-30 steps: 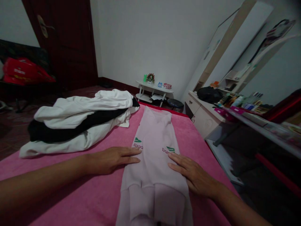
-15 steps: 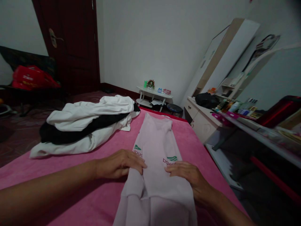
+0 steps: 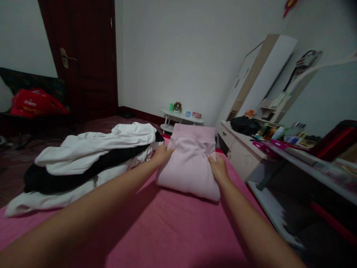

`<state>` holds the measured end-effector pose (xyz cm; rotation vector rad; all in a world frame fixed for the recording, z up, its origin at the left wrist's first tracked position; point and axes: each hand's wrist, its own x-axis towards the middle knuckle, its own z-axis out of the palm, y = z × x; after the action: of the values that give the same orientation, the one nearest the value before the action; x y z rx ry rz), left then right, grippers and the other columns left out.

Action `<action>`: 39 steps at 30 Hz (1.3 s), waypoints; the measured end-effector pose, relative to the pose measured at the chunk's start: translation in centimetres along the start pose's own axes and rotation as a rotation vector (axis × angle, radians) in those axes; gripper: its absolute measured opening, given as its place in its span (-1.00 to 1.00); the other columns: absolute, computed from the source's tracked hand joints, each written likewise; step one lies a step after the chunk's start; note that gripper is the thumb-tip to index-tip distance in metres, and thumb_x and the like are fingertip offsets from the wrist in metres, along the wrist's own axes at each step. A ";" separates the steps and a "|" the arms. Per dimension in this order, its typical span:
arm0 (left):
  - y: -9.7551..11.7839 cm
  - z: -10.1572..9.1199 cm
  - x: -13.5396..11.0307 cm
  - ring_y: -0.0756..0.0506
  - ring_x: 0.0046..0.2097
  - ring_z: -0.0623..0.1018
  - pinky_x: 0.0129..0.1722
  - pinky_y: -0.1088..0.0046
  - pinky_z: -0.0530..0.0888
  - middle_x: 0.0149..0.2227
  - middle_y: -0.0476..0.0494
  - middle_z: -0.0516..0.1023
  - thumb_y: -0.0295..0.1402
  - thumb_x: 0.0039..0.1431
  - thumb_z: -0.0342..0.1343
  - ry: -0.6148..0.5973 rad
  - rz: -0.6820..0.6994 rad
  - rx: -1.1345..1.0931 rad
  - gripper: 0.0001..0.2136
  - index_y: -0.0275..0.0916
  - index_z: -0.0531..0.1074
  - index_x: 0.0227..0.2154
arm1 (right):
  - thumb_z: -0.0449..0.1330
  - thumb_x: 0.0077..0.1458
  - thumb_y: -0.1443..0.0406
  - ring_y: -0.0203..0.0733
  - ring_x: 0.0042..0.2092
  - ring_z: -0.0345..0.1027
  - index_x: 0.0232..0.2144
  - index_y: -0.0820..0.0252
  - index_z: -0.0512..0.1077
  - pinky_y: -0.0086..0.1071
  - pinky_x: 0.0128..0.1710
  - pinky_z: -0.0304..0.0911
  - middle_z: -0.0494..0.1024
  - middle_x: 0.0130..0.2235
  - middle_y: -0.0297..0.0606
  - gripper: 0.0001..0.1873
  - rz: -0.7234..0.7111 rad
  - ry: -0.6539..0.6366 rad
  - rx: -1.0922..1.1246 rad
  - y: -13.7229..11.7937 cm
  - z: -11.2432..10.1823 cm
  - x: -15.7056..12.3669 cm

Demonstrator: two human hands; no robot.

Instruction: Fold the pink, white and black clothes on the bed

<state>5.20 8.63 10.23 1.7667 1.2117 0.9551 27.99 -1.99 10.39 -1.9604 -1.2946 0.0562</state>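
Observation:
A pale pink sweatshirt [image 3: 189, 163] is folded into a thick bundle on the pink bedspread [image 3: 156, 230]. Its wide hem band [image 3: 195, 131] stands up at the far side, and the printed letters are hidden. My left hand [image 3: 164, 153] grips the bundle's left side, thumb on top and the other fingers out of sight. On the right side my right hand [image 3: 218, 166] pinches the cloth in the same way, drawing creases across the middle. A pile of white clothes [image 3: 92, 149] with a black garment [image 3: 69, 182] between the layers lies beside my left arm.
A low white table [image 3: 181, 116] with small ornaments stands by the far wall. To the right are a dresser [image 3: 242, 149] crowded with bottles and a shelf edge [image 3: 309, 167] close to the bed. A red bag [image 3: 37, 103] sits on a chair at the left.
The sweatshirt lay long and flat with its lettering showing; now its near part is folded over toward the far end. Both hands have moved forward and grip the bundle's sides.

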 end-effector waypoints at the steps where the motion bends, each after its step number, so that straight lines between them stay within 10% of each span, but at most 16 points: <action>1: -0.7 1.0 0.8 -0.27 -0.06 0.52 -0.12 0.29 0.43 -0.18 -0.34 0.57 -0.24 0.13 0.10 0.017 -0.052 0.139 -0.74 -0.35 0.49 -0.25 | -0.06 0.18 0.16 0.00 -0.03 0.43 -0.04 0.31 0.39 -0.19 -0.06 0.33 0.53 -0.06 0.03 -0.56 0.065 -0.021 -0.098 0.7 1.3 0.4; 5: -3.5 3.6 1.5 -0.34 0.01 0.49 -0.05 0.17 0.40 -0.12 -0.46 0.54 -0.28 0.13 0.10 0.025 -0.148 0.447 -0.75 -0.36 0.48 -0.23 | -0.04 0.18 0.10 0.17 -0.06 0.44 -0.04 0.32 0.38 -0.02 -0.15 0.33 0.53 -0.11 0.18 -0.53 0.232 -0.110 -0.377 3.2 4.7 0.4; 10: -2.8 3.3 0.9 -0.35 0.05 0.45 0.00 0.12 0.36 -0.02 -0.49 0.46 -0.34 0.18 0.02 0.036 -0.050 0.619 -0.65 -0.40 0.35 -0.01 | 0.01 0.16 0.06 0.18 -0.02 0.40 -0.03 0.28 0.38 0.00 -0.11 0.30 0.52 -0.11 0.14 -0.52 0.231 -0.141 -0.572 2.5 3.6 0.9; 17: 1.3 5.0 0.1 -0.21 0.22 0.26 0.21 0.16 0.15 0.23 -0.28 0.23 -0.31 0.30 -0.22 -0.212 0.610 0.616 -0.58 -0.28 0.20 0.18 | -0.10 0.17 0.35 -0.08 0.31 -0.07 0.26 0.27 0.09 -0.15 0.29 -0.13 0.11 0.30 -0.12 -0.41 -0.404 -0.112 -0.432 -1.9 4.7 1.3; 23: -2.4 7.6 2.8 -0.20 0.34 0.01 0.26 -0.03 -0.13 0.33 -0.15 0.06 -0.06 0.34 -0.39 -0.423 0.444 0.714 -0.47 -0.15 0.06 0.26 | -0.27 0.31 0.16 -0.06 0.37 -0.35 0.30 0.17 0.02 -0.03 0.30 -0.30 -0.13 0.37 -0.24 -0.43 -0.209 -0.538 -0.441 1.2 8.7 4.3; 34: -3.3 8.7 5.6 -0.25 0.35 -0.04 0.27 0.06 -0.10 0.34 -0.23 0.02 0.04 0.27 -0.27 -0.201 0.285 0.771 -0.40 -0.19 0.13 0.24 | -0.15 0.27 0.07 0.00 0.33 -0.15 0.25 0.24 0.13 -0.08 0.29 -0.27 0.06 0.32 -0.11 -0.40 -0.139 -0.373 -0.529 2.3 10.1 7.3; 39: -4.3 7.9 6.1 -0.37 0.27 0.16 0.16 0.04 0.17 0.30 -0.37 0.08 0.10 0.19 -0.17 -0.009 0.046 0.690 -0.32 -0.21 0.08 0.26 | -0.12 0.25 0.08 0.07 0.18 0.16 0.14 0.23 0.27 -0.07 0.12 0.11 0.30 0.18 0.00 -0.46 0.071 -0.075 -0.429 3.2 9.3 6.7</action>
<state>12.23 14.04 3.96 2.3233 1.6267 0.5762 29.71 8.05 4.32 -2.3861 -1.3691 -0.1251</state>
